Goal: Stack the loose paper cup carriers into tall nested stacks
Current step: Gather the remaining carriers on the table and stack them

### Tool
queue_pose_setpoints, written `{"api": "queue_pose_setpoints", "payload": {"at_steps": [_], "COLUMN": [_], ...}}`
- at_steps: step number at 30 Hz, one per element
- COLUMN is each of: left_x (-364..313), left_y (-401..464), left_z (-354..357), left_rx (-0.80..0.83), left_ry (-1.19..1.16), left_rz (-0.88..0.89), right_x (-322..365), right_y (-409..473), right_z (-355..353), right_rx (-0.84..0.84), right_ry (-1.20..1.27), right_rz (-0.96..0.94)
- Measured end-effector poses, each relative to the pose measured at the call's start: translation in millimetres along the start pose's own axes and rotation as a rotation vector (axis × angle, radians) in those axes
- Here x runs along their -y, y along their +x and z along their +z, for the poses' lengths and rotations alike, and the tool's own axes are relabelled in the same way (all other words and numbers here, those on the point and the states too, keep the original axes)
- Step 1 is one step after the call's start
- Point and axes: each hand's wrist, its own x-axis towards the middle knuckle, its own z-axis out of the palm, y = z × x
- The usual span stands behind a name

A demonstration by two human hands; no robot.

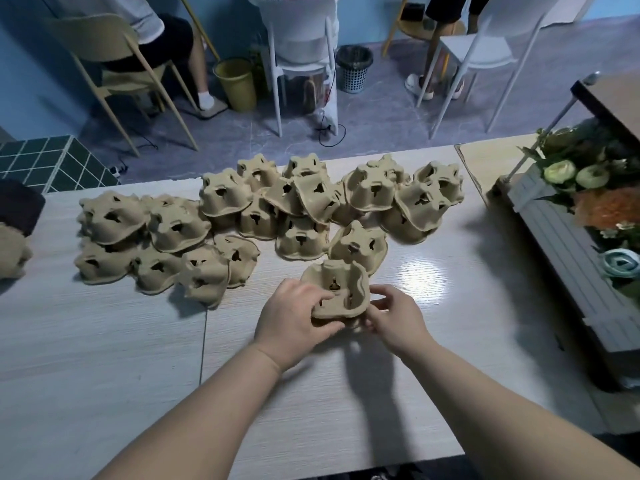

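Both forearms reach forward over the counter (104, 341) and meet at 1 paper cup carrier (337, 292), held tilted with its open cup wells facing the camera, just in front of the loose pile of carriers (263, 209). The left hand (294, 317) has its grip clasped on the carrier's left edge, thumb curled under the near rim and fingers over the top. The right hand (398, 317) pinches the carrier's right edge with curled fingers. The pile lies spread across the far half of the counter, most carriers upside down, several overlapping. A planter of flowers (581, 188) stands at the right.
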Motion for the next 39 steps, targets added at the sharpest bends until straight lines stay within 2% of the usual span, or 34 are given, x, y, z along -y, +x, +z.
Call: {"api": "queue_pose_setpoints", "payload": {"at_steps": [2, 6, 8, 11, 16, 25, 35, 39], "left_x": [1.0, 1.1, 1.1, -0.5, 0.1, -15.5, -29.0, -32.0], "left_y": [-0.1, 5.2, 10.6, 14.4, 13.3, 28.8, 89.6, 107.0], "left_z": [-4.0, -11.0, -10.5, -7.3, -1.9, 9.0, 26.2, 37.5], "left_rx": [0.029, -0.02, 0.012, 0.088, 0.113, 0.156, 0.083, 0.214], "left_ry": [-0.043, -0.171, -0.184, -0.214, -0.255, -0.398, -0.264, -0.179], "left_rz": [-0.075, -0.462, -0.619, -0.722, -0.734, -0.656, -0.522, -0.447], "right_x": [-1.0, -3.0, -3.5, -1.5, 0.7, -8.5, -29.9, -33.1], "right_y": [0.4, 1.4, 1.5, 0.3, 0.6, -2.8, -6.3, -0.7], "right_z": [-0.7, -2.8, -3.7, -5.3, -6.9, -33.7, -79.9, -86.9], "right_rx": [0.012, 0.033, 0.037, 0.038, -0.012, -0.126, -0.364, -0.395], "right_ry": [0.025, 0.038, 0.031, 0.019, 0.142, -0.048, -0.047, -0.043], "right_rz": [0.017, 0.019, 0.019, 0.023, 0.06, 0.054, 0.102, 0.105]}}
